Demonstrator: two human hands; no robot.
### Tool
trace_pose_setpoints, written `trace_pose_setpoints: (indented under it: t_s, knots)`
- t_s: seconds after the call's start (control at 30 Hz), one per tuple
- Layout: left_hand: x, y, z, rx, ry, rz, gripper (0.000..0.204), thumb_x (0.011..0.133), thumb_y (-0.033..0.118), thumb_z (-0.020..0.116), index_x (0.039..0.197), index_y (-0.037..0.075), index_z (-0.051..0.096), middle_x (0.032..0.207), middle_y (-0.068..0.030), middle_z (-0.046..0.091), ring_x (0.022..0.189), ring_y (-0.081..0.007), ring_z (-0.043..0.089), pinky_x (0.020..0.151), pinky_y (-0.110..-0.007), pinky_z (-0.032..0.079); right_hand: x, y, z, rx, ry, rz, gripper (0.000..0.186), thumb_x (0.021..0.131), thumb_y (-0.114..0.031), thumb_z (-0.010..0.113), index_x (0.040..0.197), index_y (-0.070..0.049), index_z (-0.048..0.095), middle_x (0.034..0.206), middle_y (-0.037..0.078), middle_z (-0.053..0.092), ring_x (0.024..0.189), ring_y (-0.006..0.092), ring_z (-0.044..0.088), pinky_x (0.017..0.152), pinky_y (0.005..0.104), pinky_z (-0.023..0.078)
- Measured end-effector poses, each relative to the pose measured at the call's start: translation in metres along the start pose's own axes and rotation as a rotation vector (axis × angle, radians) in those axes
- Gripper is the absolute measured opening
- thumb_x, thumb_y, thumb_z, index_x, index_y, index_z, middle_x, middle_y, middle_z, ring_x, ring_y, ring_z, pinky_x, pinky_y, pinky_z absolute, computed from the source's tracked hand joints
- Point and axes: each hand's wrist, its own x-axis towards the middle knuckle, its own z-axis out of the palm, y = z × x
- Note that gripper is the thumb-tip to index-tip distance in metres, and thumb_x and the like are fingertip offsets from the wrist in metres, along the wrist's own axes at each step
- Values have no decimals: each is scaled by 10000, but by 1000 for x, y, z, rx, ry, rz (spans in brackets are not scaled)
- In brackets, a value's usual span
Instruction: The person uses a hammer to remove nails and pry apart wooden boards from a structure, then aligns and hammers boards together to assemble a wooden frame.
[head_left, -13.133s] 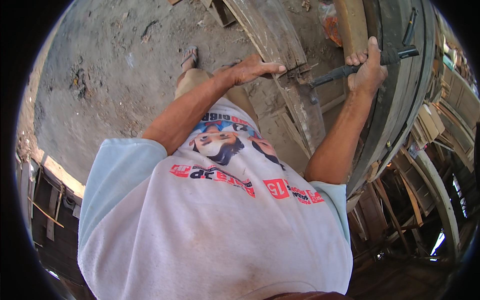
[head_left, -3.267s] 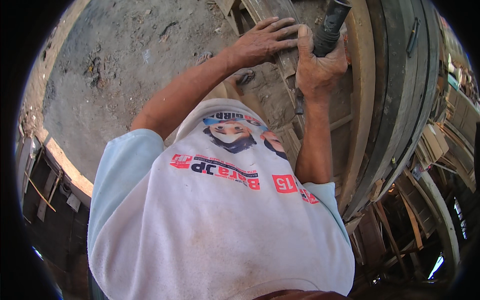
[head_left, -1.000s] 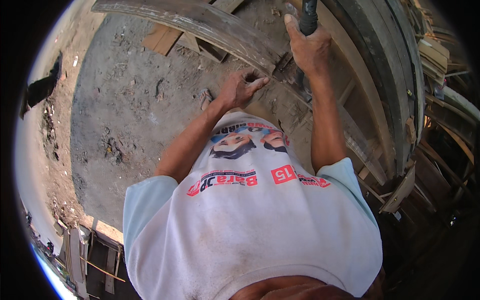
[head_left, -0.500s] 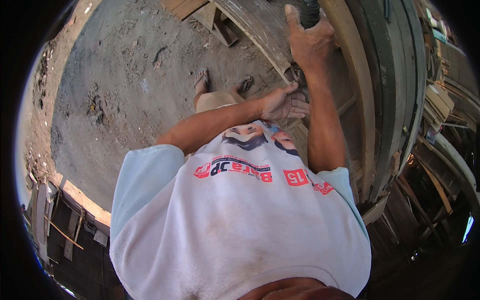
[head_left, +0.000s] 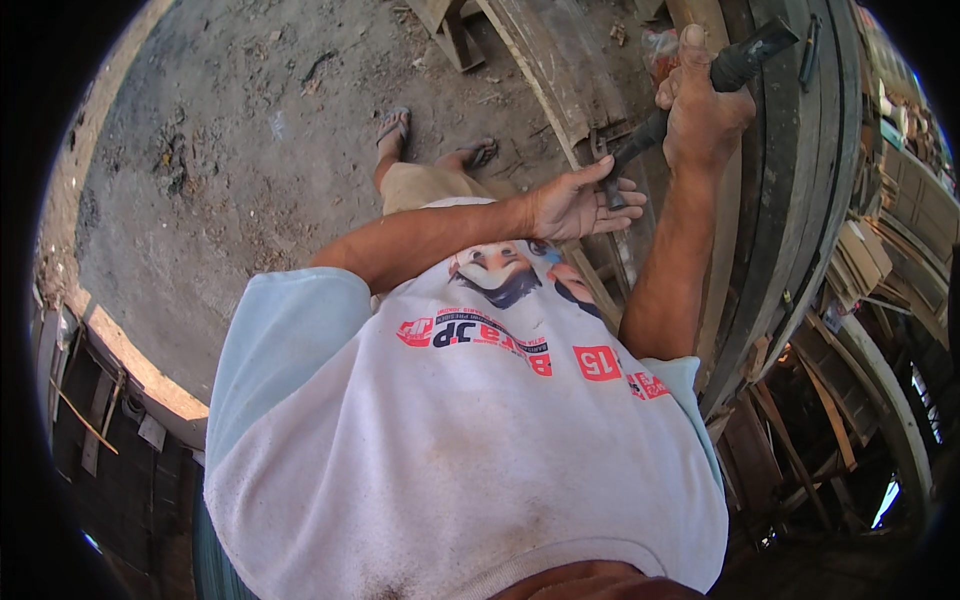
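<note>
My right hand (head_left: 705, 115) is closed round the dark, wrapped handle of a hammer (head_left: 642, 140). The handle's butt end sticks out up and to the right past the fist. Down at the left, the metal head with its claw lies over the fingers of my left hand (head_left: 585, 203). That hand is turned palm up, its thumb and fingers stretched out and not wrapped round the head. Whether the head touches the fingers or hangs just above them I cannot tell. A worn wooden plank (head_left: 545, 75) runs up and away just beyond the hammer head.
Long curved timber boards (head_left: 790, 190) stand along my right side. Stacked wood pieces (head_left: 860, 260) lie farther right. A small clear bag with something red (head_left: 660, 52) sits beyond my right hand. Bare dirt ground (head_left: 230, 200) spreads to the left, with my sandalled feet (head_left: 395, 125) on it.
My right hand has moved right, and the hammer has swung aslant, so its handle and head now show. My left hand stays palm up, now with the head over its fingers.
</note>
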Motion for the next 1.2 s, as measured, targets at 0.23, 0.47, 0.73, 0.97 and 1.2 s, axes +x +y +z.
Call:
trace_pose_setpoints:
  t_s: [0.23,0.47,0.73,0.97,1.2]
  knots:
    - [6,-6,-10,-13,-42,3,707,999,610,563,1301,-29,524,1085,-74,600,1142,-221,618,1002,-352,561,-15,-14,3,43,8,-20,386,953,-335,788,738,-71,606,604,1,538,515,85,489,498,269,426]
    - [6,-9,-16,-57,-80,0,554,1001,610,556,1270,126,560,1038,-16,557,1043,-167,590,949,-328,537,-31,-12,2,-16,-2,-107,366,955,-308,788,748,-55,624,575,-12,549,498,83,526,474,266,425]
    - [7,-10,-15,-77,-76,13,546,979,565,627,1179,59,587,1005,-25,577,1021,-152,607,917,-323,554,-31,-6,-6,157,-59,-192,329,967,-229,765,748,-62,584,563,7,529,478,94,514,453,268,412]
    - [-8,-4,20,92,308,-10,561,937,579,672,1049,35,595,854,-5,595,779,-143,640,743,-269,591,-25,-7,-26,217,-26,-93,261,965,-103,693,762,-60,535,569,30,497,458,105,463,451,279,407]
    - [-5,-9,9,172,319,-29,591,929,644,628,1024,65,554,859,0,598,699,-90,602,697,-232,582,-33,0,-46,304,-67,-125,247,957,-80,660,767,-76,502,555,17,445,450,102,424,450,286,396]
